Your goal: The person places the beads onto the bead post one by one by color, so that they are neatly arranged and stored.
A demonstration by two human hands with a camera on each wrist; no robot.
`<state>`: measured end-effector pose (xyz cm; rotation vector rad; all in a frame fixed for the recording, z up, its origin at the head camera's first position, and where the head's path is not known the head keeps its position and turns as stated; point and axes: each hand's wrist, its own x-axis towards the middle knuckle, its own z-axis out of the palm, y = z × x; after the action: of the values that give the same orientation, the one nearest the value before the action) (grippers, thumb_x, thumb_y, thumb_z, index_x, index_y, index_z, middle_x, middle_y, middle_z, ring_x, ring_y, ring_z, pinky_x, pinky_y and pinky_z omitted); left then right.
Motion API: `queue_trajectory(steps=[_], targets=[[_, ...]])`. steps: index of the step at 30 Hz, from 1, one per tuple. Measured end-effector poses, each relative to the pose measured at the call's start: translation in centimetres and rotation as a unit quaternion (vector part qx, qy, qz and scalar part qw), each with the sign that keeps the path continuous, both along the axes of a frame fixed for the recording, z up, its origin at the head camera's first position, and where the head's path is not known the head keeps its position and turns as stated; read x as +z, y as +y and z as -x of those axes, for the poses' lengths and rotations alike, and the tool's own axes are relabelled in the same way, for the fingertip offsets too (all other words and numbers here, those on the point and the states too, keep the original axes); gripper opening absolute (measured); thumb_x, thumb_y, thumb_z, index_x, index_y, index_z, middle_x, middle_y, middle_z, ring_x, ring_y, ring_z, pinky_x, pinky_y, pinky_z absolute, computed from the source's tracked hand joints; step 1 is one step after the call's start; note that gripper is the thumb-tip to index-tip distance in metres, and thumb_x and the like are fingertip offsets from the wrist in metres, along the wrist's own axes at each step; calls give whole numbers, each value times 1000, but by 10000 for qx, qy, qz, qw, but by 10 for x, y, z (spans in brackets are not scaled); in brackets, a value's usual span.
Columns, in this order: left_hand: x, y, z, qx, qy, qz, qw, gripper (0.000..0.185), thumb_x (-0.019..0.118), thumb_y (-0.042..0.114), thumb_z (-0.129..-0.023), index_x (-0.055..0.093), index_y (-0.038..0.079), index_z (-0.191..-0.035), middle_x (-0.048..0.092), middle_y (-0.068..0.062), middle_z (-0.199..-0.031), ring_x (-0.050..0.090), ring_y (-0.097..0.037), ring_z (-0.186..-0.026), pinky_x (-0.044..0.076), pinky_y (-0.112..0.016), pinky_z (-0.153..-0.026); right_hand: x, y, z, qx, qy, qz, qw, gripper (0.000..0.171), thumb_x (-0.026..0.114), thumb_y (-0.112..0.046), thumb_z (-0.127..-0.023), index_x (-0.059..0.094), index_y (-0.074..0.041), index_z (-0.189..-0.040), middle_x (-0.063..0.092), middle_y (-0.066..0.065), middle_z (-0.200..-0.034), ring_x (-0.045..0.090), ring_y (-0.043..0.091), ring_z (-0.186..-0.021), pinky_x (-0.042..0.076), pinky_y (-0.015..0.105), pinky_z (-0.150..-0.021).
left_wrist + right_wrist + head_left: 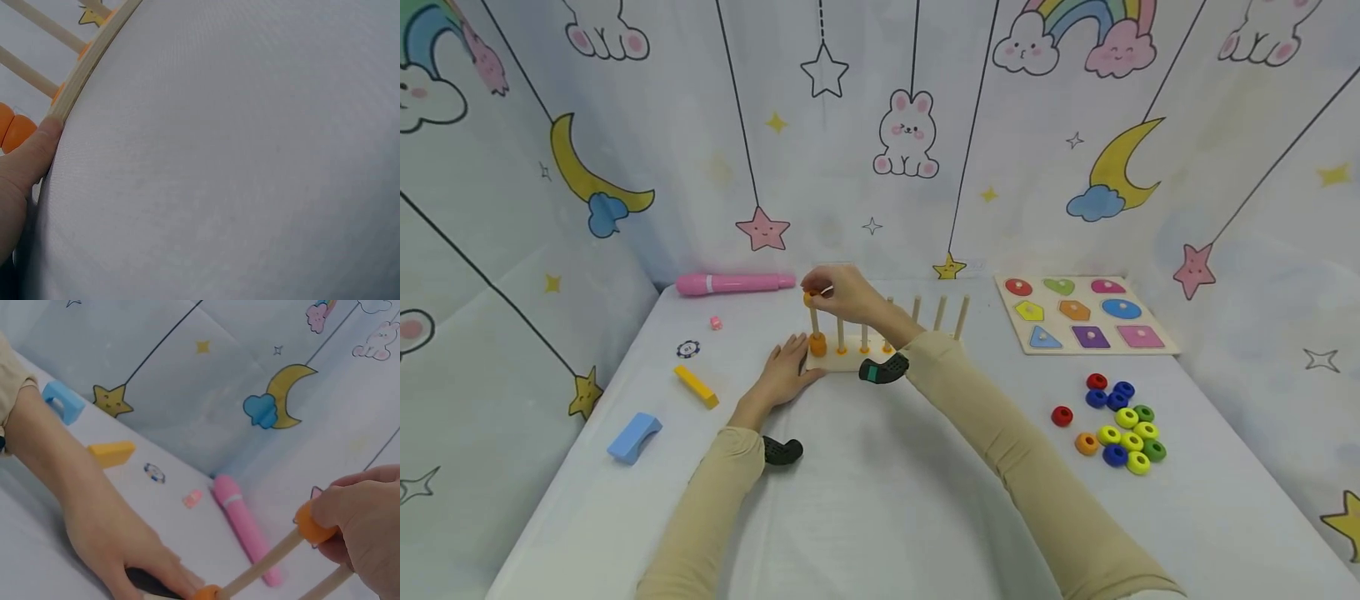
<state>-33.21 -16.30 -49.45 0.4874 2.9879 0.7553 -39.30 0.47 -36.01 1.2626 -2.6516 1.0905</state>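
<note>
Pale matt wooden pegs [940, 313], smooth painted rings [1122, 423], glossy pink plastic tube [734, 284], matt white cloth [880, 500].

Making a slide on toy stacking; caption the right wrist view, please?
Right hand pinches an orange ring at a wooden peg's top while the left hand rests by the base.

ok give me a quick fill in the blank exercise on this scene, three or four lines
1. The right hand pinches an ____ ring at the top of a peg.
2. The left hand rests against the wooden ____ of the peg rack.
3. The pink tube lies to the ____ of the rack.
4. The shape puzzle holds ____ coloured pieces.

Missing words: orange; base; left; nine
</note>
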Motion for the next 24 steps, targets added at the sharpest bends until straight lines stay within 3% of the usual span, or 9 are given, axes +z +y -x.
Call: queue_trajectory(steps=[5,9,16,24], targets=[[2,2,0,-38,-10,-31,10000,78,60,40,-92,27,-7,-144,24,-23,-150,14,-38,-140,6,-54,-113,0,2,-3,9,3,2,10000,27,61,-5,-91,61,1,-117,64,11,-113,60,16,-103,46,14,-87],[1,0,0,-55,61,-55,10000,78,59,40,-92,26,-7,-145,25,-24,-150,15,-38,-140,7,-55,-112,3,5,-4,-60,-29,292,9996,25,60,-5,-91,61,1,-115,65,10,-112,61,15,-103,47,16,-88],[-2,0,-2,-25,-43,-29,10000,78,58,39,-93,24,-8,-145,21,-25,-151,12,-39,-140,5,-55,-113,4,30,-6,-99,-320,923,9952,24,60,-8,-92,62,0,-115,66,8,-110,62,10,-100,49,19,-86],[-3,4,3,-130,-104,-89,9998,78,55,39,-94,21,-9,-145,18,-25,-152,9,-39,-141,1,-53,-113,5,77,-12,-96,-539,1522,9868,20,59,-4,-92,64,0,-111,66,13,-109,62,15,-99,50,23,-87]])
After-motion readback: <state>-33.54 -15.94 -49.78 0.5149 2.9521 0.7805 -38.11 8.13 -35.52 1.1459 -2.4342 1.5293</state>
